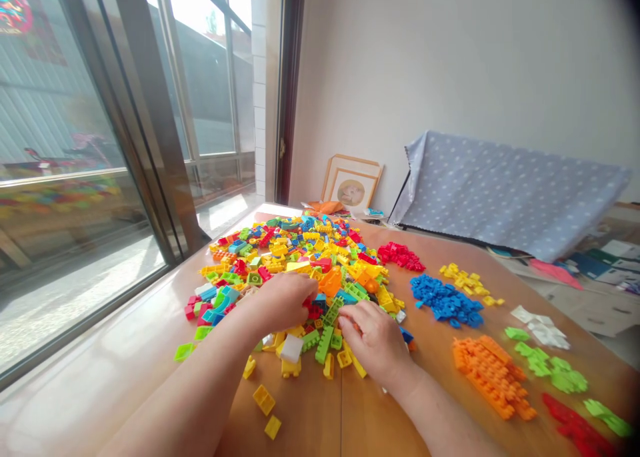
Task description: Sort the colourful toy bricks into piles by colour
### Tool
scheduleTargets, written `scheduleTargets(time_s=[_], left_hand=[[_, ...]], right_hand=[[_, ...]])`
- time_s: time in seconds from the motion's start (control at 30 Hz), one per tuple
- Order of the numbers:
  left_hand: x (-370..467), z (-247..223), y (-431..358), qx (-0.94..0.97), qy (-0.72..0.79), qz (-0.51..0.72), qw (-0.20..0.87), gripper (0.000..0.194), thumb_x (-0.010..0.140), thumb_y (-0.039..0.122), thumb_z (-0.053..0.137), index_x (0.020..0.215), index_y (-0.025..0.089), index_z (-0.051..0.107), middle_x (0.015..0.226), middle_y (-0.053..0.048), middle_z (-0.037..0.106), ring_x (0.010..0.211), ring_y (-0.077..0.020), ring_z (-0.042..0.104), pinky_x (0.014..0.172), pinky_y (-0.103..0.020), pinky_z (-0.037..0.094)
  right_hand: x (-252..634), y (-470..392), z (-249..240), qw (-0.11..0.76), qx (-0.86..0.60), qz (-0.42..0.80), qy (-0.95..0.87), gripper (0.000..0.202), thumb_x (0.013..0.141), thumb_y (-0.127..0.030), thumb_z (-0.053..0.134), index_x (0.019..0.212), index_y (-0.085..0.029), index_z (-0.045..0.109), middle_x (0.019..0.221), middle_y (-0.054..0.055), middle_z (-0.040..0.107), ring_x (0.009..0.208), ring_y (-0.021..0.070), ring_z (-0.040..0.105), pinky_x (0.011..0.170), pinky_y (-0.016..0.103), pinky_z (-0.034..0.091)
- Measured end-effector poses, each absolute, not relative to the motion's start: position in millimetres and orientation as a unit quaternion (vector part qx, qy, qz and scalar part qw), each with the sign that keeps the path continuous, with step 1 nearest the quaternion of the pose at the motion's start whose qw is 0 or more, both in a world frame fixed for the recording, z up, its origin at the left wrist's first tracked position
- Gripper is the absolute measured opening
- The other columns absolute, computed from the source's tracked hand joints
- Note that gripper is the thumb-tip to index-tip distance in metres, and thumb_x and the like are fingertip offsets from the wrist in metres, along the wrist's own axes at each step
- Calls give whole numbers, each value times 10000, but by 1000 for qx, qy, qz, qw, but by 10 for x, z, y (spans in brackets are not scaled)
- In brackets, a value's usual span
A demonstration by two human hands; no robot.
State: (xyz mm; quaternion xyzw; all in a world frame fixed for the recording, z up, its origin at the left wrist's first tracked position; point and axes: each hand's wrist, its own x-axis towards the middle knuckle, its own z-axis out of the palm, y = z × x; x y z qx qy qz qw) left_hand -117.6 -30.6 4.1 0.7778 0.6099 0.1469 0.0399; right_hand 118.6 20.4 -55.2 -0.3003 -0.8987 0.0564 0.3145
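A big mixed pile of toy building bricks [280, 249] in yellow, red, green, blue and orange lies in front of me. My left hand [287, 300] reaches into its near side, fingers bent down and drawn together beside dark red bricks; what they grip, if anything, is hidden. My right hand [374, 334] rests at the pile's near right edge with curled fingers. A bit of orange shows under them, too covered to name. Between the hands lie a long green brick [324, 344] and a white brick [291, 348].
Sorted by colour on the wooden table [370, 424] are red [401, 256], blue [445, 300], yellow [465, 280], orange [493, 376], white [543, 327] and light green pieces [553, 368]. Loose yellow bricks [264, 400] lie near me. A window [210, 90] is left; a dotted cloth [505, 190] hangs beyond.
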Motion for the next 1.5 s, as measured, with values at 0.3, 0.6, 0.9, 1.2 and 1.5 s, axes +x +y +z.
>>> scheduleTargets(time_s=[0.3,0.6,0.9,1.2,1.5], left_hand=[[-1173,59,-292,766,618,166,60,186,685,51,598,765,213,643,858,-67,650,782,-229,582,691,-330,400],[-1006,167,-288,639,401,442,485,167,871,276,707,1008,209,638,927,-41,666,831,-169,618,729,-287,481],[-980,39,-207,538,378,485,577,209,841,292,785,1003,207,683,967,-43,695,892,-168,669,843,-304,513],[-789,-6,-193,490,357,496,621,262,839,272,792,1039,214,634,884,-16,688,859,-174,694,853,-339,552],[-717,-23,-161,494,398,520,571,394,843,369,785,1154,208,605,921,-66,745,866,-214,739,842,-365,572]], right_hand=[[1191,171,-530,363,-299,122,-874,190,976,-272,564,1058,-267,735,969,62,721,927,231,681,822,358,549],[1115,143,-602,408,-325,366,-771,515,891,-391,717,1370,-240,605,1279,110,689,943,213,720,781,351,617],[1112,138,-592,414,-335,351,-770,453,891,-261,661,1341,-256,616,1189,82,715,930,210,721,825,374,613],[1146,114,-441,459,-330,309,-765,331,947,-401,663,1233,-236,674,1052,72,721,852,187,679,791,333,582],[1228,262,-393,496,-343,262,-753,250,916,-356,666,1124,-226,720,942,40,701,793,170,638,752,310,550]])
